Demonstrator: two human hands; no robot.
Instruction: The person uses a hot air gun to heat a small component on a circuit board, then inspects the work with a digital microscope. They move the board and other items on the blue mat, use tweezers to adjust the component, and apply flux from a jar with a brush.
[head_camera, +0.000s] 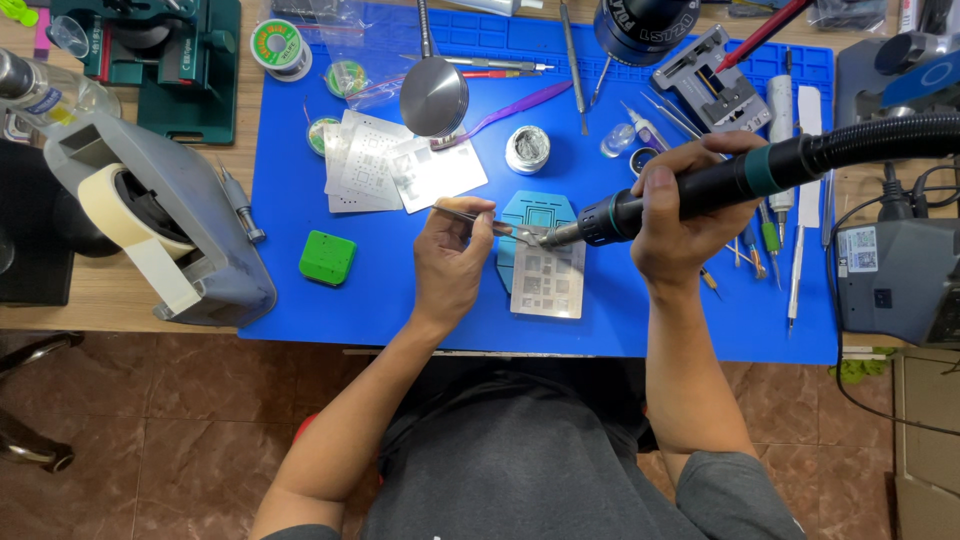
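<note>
My left hand (452, 262) grips thin metal tweezers (500, 224) whose tips reach onto a light blue holder (537, 208) in the middle of the blue work mat (300, 200). My right hand (684, 218) holds a black hot-air handpiece (720, 180) with a teal ring and a corrugated hose (890, 138). Its metal nozzle points left, almost touching the tweezer tips. A silver perforated stencil plate (549, 281) lies just below the nozzle, partly over the holder.
More stencil plates (385, 165) lie at upper left beside a green square block (327, 257). A tape dispenser (150, 215) stands at the left, a round metal lamp head (434, 97) and small tin (527, 149) behind. Hand tools (790, 260) and a grey station (895, 270) fill the right.
</note>
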